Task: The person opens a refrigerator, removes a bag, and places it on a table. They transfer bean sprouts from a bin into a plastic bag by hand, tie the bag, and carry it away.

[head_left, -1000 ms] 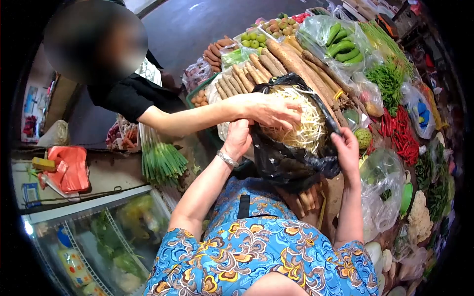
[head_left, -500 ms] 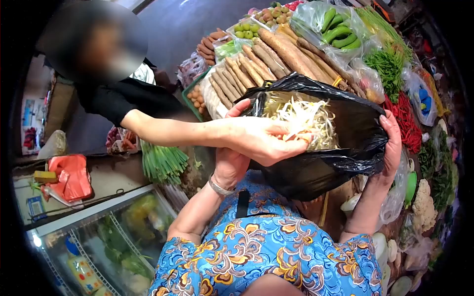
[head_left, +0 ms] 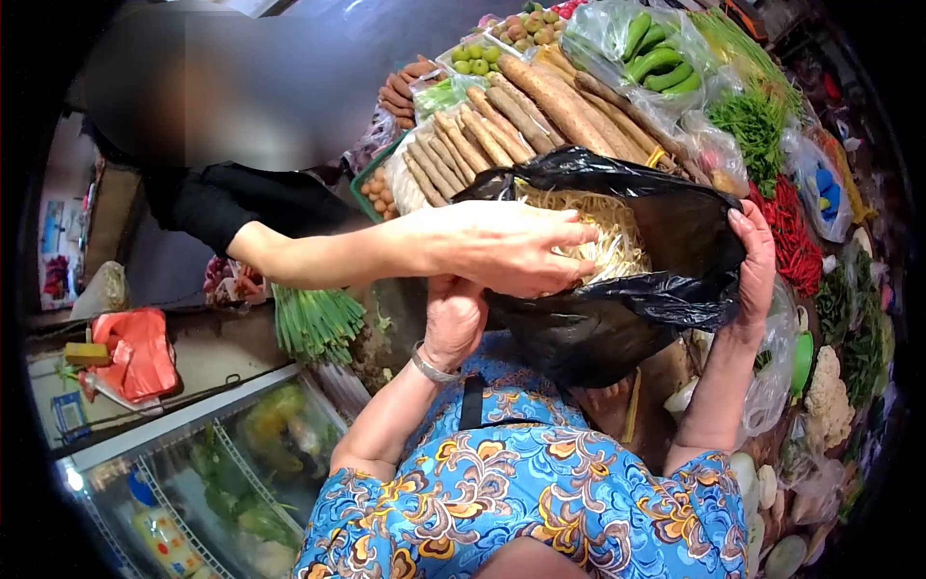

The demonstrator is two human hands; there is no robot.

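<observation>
A black plastic bag (head_left: 617, 333) hangs open in front of my body, its mouth stretched wide. Pale bean sprouts (head_left: 617, 246) lie inside it. My right hand (head_left: 754, 253) grips the bag's right rim, thumb over the edge. On the left side, my left hand (head_left: 456, 317) is closed on the bag; its fingers are mostly hidden behind another person's forearm. That person's hand (head_left: 521, 246) reaches in from the left, palm down over the sprouts, fingers at their surface.
Beyond the bag lie long brown yams (head_left: 559, 101), green bananas (head_left: 661, 68) in clear plastic and red chillies (head_left: 796, 236). Green onions (head_left: 318, 323) and a glass-topped display case (head_left: 231, 454) are at left. A cauliflower (head_left: 828, 396) sits at right.
The other person's hand has turned from holding a clump of sprouts to palm down over the bag, and the raised clump is down among the rest. My hands keep their grip.
</observation>
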